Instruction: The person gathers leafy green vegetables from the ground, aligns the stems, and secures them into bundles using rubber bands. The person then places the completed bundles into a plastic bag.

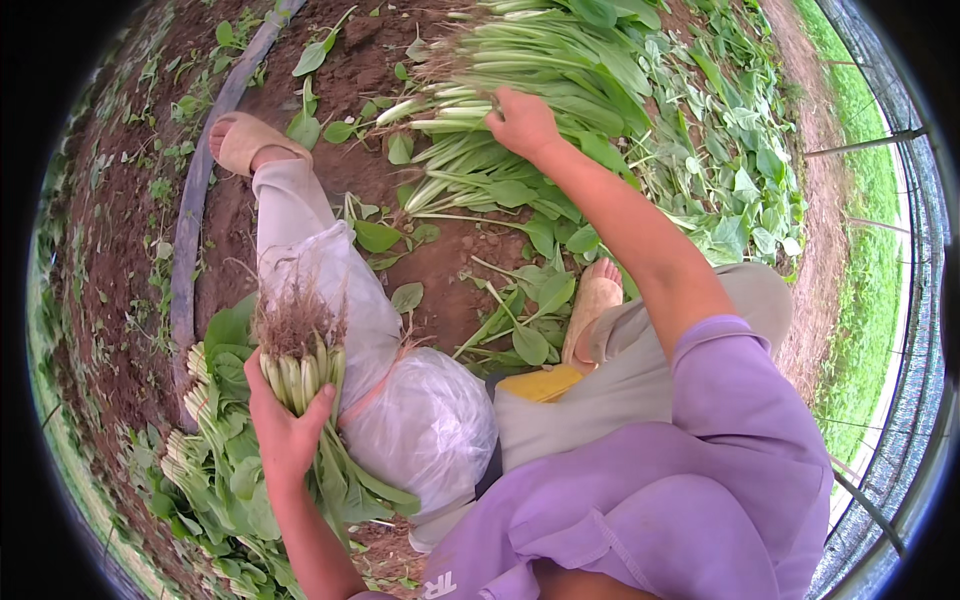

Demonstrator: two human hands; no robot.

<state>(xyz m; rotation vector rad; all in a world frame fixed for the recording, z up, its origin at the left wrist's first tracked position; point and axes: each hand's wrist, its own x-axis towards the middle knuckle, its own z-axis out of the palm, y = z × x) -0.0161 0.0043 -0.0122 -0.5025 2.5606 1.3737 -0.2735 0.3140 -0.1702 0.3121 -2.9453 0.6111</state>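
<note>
My left hand grips a bunch of leafy greens by the pale stems, the brown roots pointing up and the leaves hanging below. It is held beside my knee, which is wrapped in clear plastic sheeting. My right hand reaches forward onto a long pile of uprooted greens. Its fingers are curled at the stems; whether a stalk is between them is hidden. Roots in that pile lie to the left and leaves to the right.
Bundled greens are stacked by my left forearm. A flat grey hose runs along the soil at left. Loose leaves lie between my sandalled feet. At right, poles and netting edge the bed.
</note>
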